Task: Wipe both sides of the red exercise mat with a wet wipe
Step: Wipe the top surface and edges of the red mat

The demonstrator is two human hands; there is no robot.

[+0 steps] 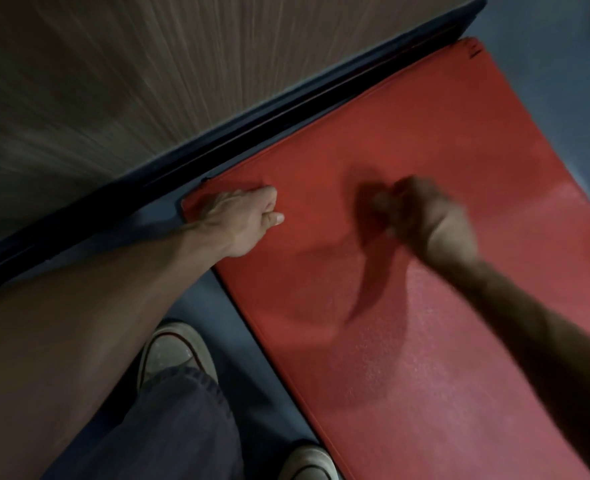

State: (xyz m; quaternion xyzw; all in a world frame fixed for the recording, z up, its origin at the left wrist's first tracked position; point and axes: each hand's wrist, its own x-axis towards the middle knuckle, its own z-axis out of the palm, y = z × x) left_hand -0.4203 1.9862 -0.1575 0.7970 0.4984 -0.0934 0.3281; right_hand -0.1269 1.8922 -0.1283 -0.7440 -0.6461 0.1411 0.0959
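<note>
The flat red foam exercise mat [425, 237] lies on the grey-blue floor [196, 303], one long edge running close beside a dark skirting strip [217, 147] at the foot of a ribbed brown wall [113, 81]. Its near half shows a paler, speckled sheen, perhaps damp, while the stretch nearer the wall looks a deeper matte red.

The left hand [245, 220] rests on the mat's corner nearest the wall, fingers curled under and the thumb laid forward, pressing the corner down. Whether it pinches the edge or only leans on it cannot be told.

The right hand [421, 216] is blurred with motion over the middle of the mat, bunched into a fist-like shape. A wet wipe is probably balled beneath it, but none can be made out in the smear, so what the fingers hold cannot be told. The mat surface lies directly under that hand, apparently touching it, with its shadow thrown just to the left.

The step in hand looks to be scrubbing the upper face. To do it well, the strokes should overlap and work steadily toward the wall-side edge and far end, with the left hand pinning the corner so the mat does not creep or ruck. The underside appears yet to be done.

Pale canvas shoes [172, 351] and dark trouser legs [168, 431] stand just beside the mat.
</note>
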